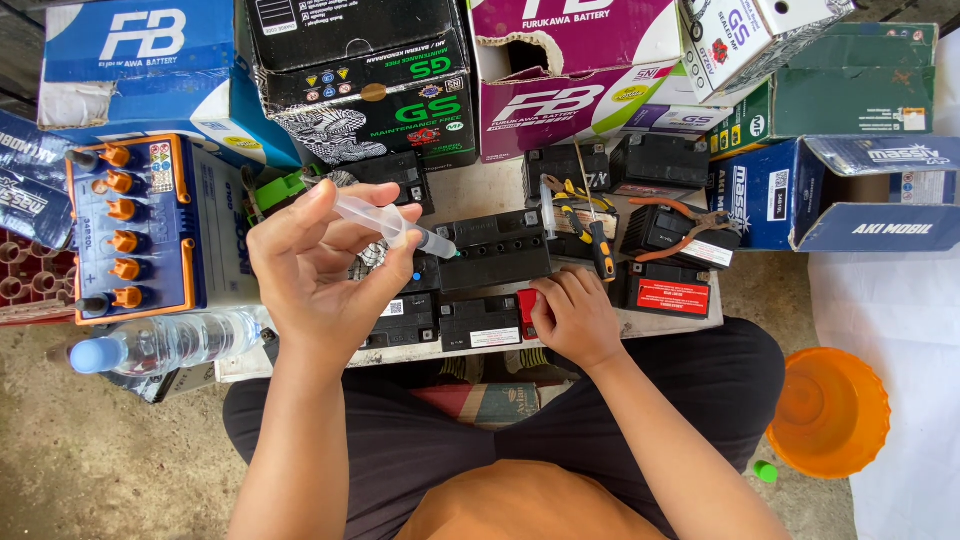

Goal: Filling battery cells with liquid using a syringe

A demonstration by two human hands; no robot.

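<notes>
The left hand (320, 270) has its fingers clamped around a clear plastic syringe (395, 226), a slim smooth tube lying slanted, its tip pointing down-right over a boxy black battery (492, 248) with a ribbed matte top. The right hand (572, 315) rests with fingers curled together on the edge of a small black battery (481, 322) on the pale counter (660, 322). Orange-handled pliers (690, 228) lie on other batteries nearby.

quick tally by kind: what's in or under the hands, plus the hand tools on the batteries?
Syringe, in left hand: 1
Small black battery, under right hand: 1
Pliers: 1
Screwdriver: 1
Total: 4
</notes>
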